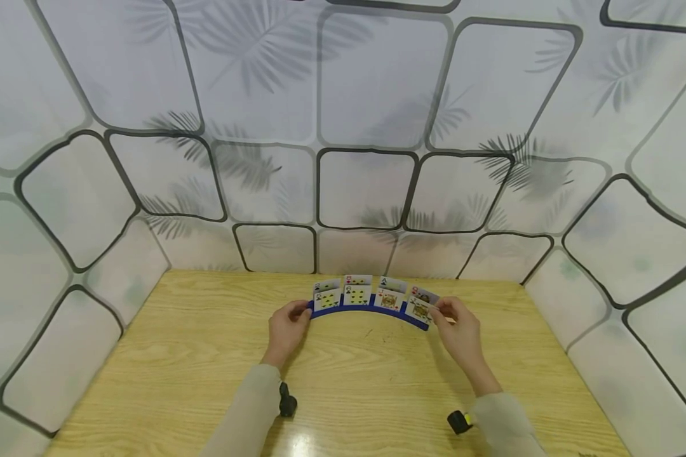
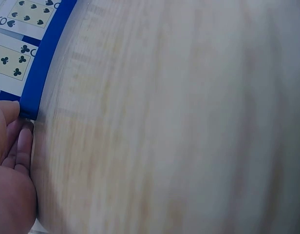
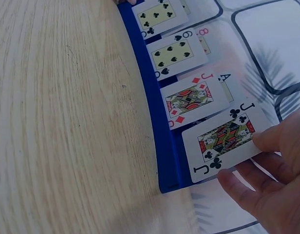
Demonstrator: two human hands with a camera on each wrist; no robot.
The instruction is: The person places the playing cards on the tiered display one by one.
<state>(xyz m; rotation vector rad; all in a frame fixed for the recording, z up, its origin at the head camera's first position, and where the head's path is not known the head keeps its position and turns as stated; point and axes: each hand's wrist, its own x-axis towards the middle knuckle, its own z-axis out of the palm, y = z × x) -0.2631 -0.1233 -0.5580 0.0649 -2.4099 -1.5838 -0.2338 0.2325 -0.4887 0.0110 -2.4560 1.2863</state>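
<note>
A curved blue card holder [image 1: 343, 309] stands on the table with two rows of playing cards. My left hand [image 1: 288, 330] grips its left end, thumb at the corner in the left wrist view. At the other end my right hand [image 1: 460, 330] pinches the jack of clubs [image 3: 227, 141] by its outer edge, thumb on the face. The card's lower edge is at the holder. Beside it in the front row are the jack of diamonds [image 3: 191, 101], the six of spades [image 3: 173, 53] and a clubs card [image 3: 157, 16].
Behind the front row stand a red queen [image 1: 423, 294], an ace [image 1: 393, 284], a red eight [image 1: 357, 279] and another card [image 1: 326, 285]. Patterned cloth walls [image 1: 366, 190] enclose the wooden table [image 1: 349, 374]. A black wrist camera [image 1: 459, 421] sits near the right sleeve.
</note>
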